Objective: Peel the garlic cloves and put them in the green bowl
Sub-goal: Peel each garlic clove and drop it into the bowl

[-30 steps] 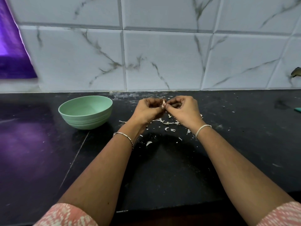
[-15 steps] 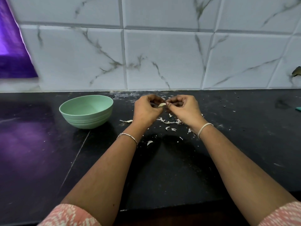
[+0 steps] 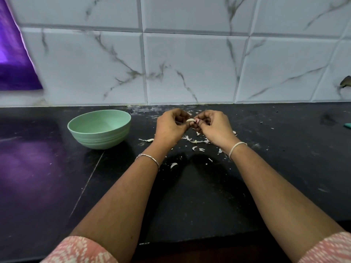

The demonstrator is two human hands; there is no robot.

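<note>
Peeling in hand: you hold one garlic clove (image 3: 190, 120) between both hands, raised above the black counter (image 3: 190, 196) and over the far edge of the litter of peel scraps (image 3: 193, 141).
Left hand: your left hand (image 3: 171, 128) has its fingers curled in, and it pinches the clove's left end.
Right hand: your right hand (image 3: 214, 128) is curled too, and its fingertips pinch the clove's right end, where a small pinkish bit of skin shows.
Clove: it lies roughly level between the two pinches. Its middle looks pale and bare, so I judge the peeling nearly done, but its underside is hidden.
Green bowl: the green bowl (image 3: 100, 137) stands upright on the counter to the left of your left hand, near but apart. No clove shows inside it from this angle.
Doing it well: keep the left pinch firm and steady, and let the right fingertips pull the skin away along the clove rather than across it. Roll the clove a little to check the hidden side before you let go.
Watch for: a bare clove is probably slippery, so too hard a tug could flick it onto the counter.
After this: only the left hand need travel to the bowl, and you can drop the skin onto the scraps.
</note>
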